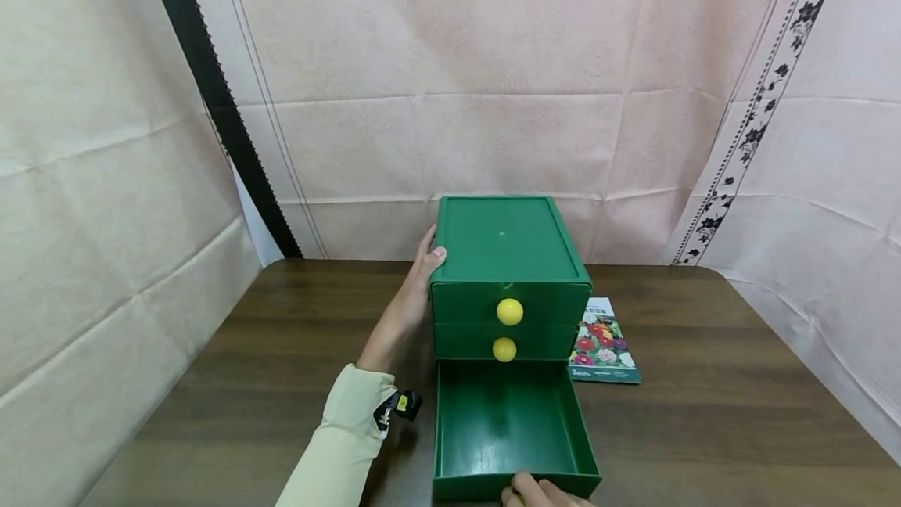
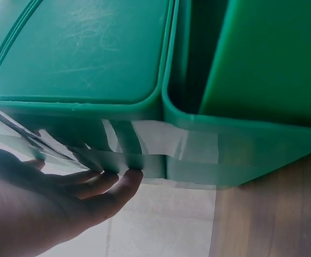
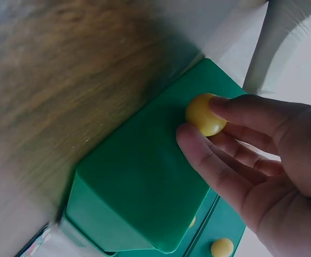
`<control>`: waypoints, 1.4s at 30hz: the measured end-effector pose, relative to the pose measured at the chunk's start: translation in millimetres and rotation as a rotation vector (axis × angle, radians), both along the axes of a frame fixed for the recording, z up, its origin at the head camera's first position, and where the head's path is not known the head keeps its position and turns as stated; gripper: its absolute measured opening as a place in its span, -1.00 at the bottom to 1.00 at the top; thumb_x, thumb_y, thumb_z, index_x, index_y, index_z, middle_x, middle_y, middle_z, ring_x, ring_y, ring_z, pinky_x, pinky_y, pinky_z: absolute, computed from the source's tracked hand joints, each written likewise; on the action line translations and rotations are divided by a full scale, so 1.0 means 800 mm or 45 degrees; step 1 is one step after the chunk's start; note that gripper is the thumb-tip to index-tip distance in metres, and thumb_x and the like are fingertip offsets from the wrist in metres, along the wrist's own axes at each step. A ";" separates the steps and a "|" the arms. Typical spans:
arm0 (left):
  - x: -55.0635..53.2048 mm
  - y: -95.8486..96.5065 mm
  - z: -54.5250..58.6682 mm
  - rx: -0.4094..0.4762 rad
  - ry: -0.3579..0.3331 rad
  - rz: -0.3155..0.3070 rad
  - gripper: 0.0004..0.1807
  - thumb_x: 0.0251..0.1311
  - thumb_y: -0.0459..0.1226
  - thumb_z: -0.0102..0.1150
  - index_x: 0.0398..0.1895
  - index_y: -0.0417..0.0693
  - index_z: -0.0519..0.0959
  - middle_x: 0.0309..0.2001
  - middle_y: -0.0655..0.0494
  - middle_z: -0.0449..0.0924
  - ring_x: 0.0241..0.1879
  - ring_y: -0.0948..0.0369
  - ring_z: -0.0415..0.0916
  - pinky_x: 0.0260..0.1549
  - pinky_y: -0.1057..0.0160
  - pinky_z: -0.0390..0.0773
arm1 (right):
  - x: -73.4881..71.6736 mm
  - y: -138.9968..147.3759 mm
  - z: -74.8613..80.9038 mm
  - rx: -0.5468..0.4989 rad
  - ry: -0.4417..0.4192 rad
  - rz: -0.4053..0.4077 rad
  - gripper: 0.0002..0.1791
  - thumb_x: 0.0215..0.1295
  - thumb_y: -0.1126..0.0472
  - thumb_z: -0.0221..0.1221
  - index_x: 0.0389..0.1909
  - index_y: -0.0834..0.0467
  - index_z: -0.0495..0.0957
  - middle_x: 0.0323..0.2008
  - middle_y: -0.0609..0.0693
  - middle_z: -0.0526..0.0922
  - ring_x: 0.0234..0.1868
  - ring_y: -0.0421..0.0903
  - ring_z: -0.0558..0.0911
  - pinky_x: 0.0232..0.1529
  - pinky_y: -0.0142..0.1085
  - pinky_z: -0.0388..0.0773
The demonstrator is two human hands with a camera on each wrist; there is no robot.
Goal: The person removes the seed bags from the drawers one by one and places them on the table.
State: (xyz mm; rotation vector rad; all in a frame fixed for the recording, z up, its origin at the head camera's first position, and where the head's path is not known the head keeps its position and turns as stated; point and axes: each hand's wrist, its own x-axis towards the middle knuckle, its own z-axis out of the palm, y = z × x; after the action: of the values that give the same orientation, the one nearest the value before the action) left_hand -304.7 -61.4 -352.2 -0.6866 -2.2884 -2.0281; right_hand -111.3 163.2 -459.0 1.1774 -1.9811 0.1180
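Note:
A green three-drawer cabinet (image 1: 501,245) stands on the table, its bottom drawer (image 1: 503,421) pulled far out and bare inside. My left hand (image 1: 411,292) rests against the cabinet's left side near the top, the fingers extended along the wall in the left wrist view. At the front of the bottom drawer, my right hand (image 1: 543,493) pinches its round yellow knob (image 3: 204,115) between thumb and fingers. Above, the top drawer's knob (image 1: 510,311) and the middle drawer's knob (image 1: 504,349) sit on closed fronts.
A booklet with a flower cover (image 1: 605,343) lies right of the cabinet, partly behind it. The brown wooden table (image 1: 704,366) extends to both sides. Pale cloth (image 1: 493,61) hangs behind and along the sides.

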 end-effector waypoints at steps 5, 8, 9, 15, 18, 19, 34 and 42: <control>-0.001 0.001 -0.001 -0.006 -0.006 0.005 -0.20 0.56 0.14 -0.39 0.75 0.23 -0.29 0.71 -0.02 -0.26 0.65 -0.11 -0.22 0.48 -0.44 -0.11 | 0.003 0.001 0.003 -0.017 -0.076 -0.009 -0.47 0.76 0.14 -0.34 -0.45 -0.06 0.46 -0.45 -0.20 0.24 -0.50 -0.31 -0.12 -0.55 -0.52 -0.17; -0.001 0.001 0.000 -0.004 -0.002 0.004 -0.19 0.55 0.13 -0.38 0.75 0.22 -0.28 0.70 -0.05 -0.25 0.64 -0.12 -0.20 0.48 -0.43 -0.10 | 0.004 0.004 0.010 0.044 -0.150 -0.018 -0.44 0.76 0.10 -0.38 -0.43 -0.07 0.49 -0.43 -0.21 0.26 -0.51 -0.35 -0.09 -0.55 -0.56 -0.17; -0.001 0.001 0.000 -0.001 0.000 0.003 -0.19 0.55 0.13 -0.37 0.75 0.21 -0.29 0.70 -0.06 -0.25 0.64 -0.12 -0.21 0.49 -0.43 -0.10 | 0.003 0.005 0.014 0.082 -0.172 -0.020 -0.43 0.76 0.09 -0.40 -0.41 -0.07 0.50 -0.42 -0.21 0.26 -0.51 -0.35 -0.07 -0.55 -0.57 -0.16; -0.001 0.000 0.001 -0.014 0.006 0.008 -0.18 0.54 0.14 -0.37 0.75 0.21 -0.28 0.71 -0.05 -0.26 0.65 -0.12 -0.22 0.48 -0.45 -0.14 | 0.000 0.017 0.037 0.315 -0.406 -0.009 -0.69 0.70 0.04 -0.05 -0.25 -0.02 0.58 -0.31 -0.20 0.34 -0.50 -0.42 0.04 -0.56 -0.66 0.02; -0.001 0.000 0.002 -0.024 0.004 0.011 -0.18 0.53 0.14 -0.38 0.75 0.21 -0.29 0.71 -0.04 -0.27 0.65 -0.12 -0.23 0.48 -0.45 -0.14 | -0.005 0.018 0.045 0.394 -0.538 -0.028 -0.80 0.60 0.01 0.16 -0.16 0.03 0.63 -0.25 -0.16 0.43 -0.48 -0.45 0.18 -0.53 -0.70 0.17; -0.001 0.000 0.002 -0.023 0.003 0.011 -0.17 0.53 0.15 -0.37 0.75 0.21 -0.29 0.71 -0.04 -0.27 0.65 -0.12 -0.23 0.48 -0.45 -0.14 | -0.007 0.018 0.047 0.418 -0.575 -0.040 -0.79 0.59 -0.01 0.18 -0.13 0.04 0.65 -0.23 -0.15 0.46 -0.47 -0.45 0.22 -0.51 -0.70 0.23; -0.002 0.003 0.002 -0.012 0.011 -0.001 -0.18 0.54 0.13 -0.37 0.75 0.19 -0.30 0.71 -0.07 -0.29 0.66 -0.13 -0.24 0.50 -0.42 -0.13 | -0.036 0.009 0.060 0.522 -0.856 -0.150 -0.59 0.44 -0.08 0.33 0.02 0.17 0.67 -0.24 -0.10 0.41 -0.42 -0.37 0.32 -0.43 -0.60 0.47; -0.001 0.002 0.003 0.004 0.013 -0.001 -0.17 0.54 0.12 -0.36 0.75 0.17 -0.31 0.71 -0.07 -0.31 0.65 -0.13 -0.25 0.49 -0.42 -0.13 | -0.054 0.013 0.048 0.549 -0.805 -0.114 -0.59 0.34 0.00 0.43 0.05 0.17 0.66 -0.21 -0.08 0.45 -0.40 -0.36 0.40 -0.42 -0.55 0.57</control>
State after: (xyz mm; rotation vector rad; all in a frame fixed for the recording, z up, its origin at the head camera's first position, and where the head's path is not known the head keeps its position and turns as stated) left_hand -305.3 -60.0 -349.5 -0.6965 -2.2795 -2.0234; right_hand -154.3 173.7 -420.5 1.4390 -2.7081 0.0139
